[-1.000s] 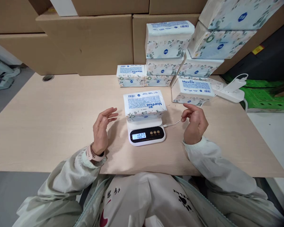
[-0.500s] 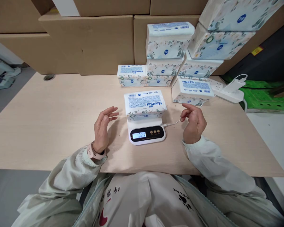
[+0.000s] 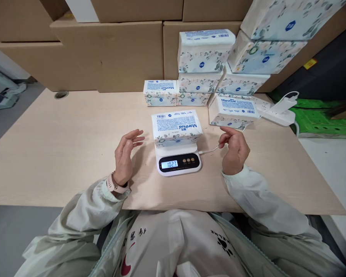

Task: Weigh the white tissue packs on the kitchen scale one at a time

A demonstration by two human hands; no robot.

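A white tissue pack with blue print rests on a small white digital scale, whose lit display shows digits like 1027. Left of the pack and apart from it, my left hand is open, fingers loosely stretched toward it. On the other side, my right hand is open with curved fingers and no pack in it. A white cable runs from the scale's right side to behind the right fingertips; whether they touch it I cannot tell.
Behind the scale stand a small tissue pack, a stack of packs and a taller stack. A single pack lies before them. A power strip sits at the right. Cardboard boxes line the table's back edge.
The view has shifted very slightly. Both hands, the tissue pack and the scale keep their places, and the display reads the same digits.
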